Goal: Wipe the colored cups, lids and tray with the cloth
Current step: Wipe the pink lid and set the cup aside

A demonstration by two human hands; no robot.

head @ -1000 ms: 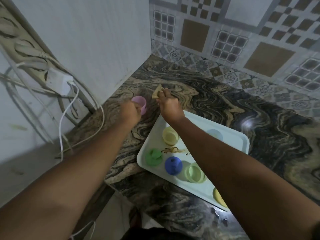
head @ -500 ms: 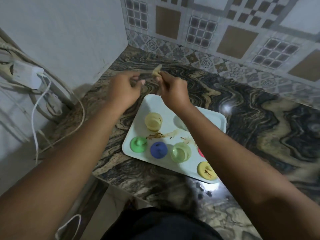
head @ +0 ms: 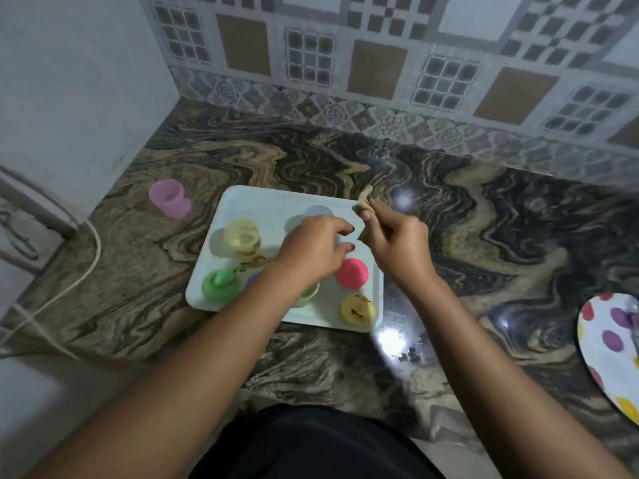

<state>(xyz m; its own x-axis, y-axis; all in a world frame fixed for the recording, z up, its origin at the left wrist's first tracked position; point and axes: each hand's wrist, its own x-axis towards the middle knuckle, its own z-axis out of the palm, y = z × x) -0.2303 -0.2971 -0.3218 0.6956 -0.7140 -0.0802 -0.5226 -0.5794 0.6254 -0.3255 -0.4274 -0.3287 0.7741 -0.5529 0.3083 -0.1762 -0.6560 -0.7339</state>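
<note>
A pale tray (head: 262,205) lies on the marble counter. On it stand a yellow cup (head: 242,236), a green lid (head: 221,285), a pink lid (head: 352,273), a stained yellow lid (head: 357,308), a light green cup (head: 307,296) and a pale blue cup (head: 317,211). A blue lid (head: 252,279) is mostly hidden by my left forearm. A purple cup (head: 168,198) sits on the counter left of the tray. My left hand (head: 313,250) hovers over the tray's middle, fingers curled and holding nothing. My right hand (head: 397,243) grips a small beige cloth (head: 363,202) at the tray's far right corner.
A brown smear (head: 254,261) marks the tray near the yellow cup. A spotted plate (head: 612,347) lies at the right edge. A white cable (head: 83,271) trails along the counter's left edge. Tiled walls close the back and left.
The purple cup has left my left hand and now stands on the counter. Both hands have moved back over the tray, the right still holding the cloth.
</note>
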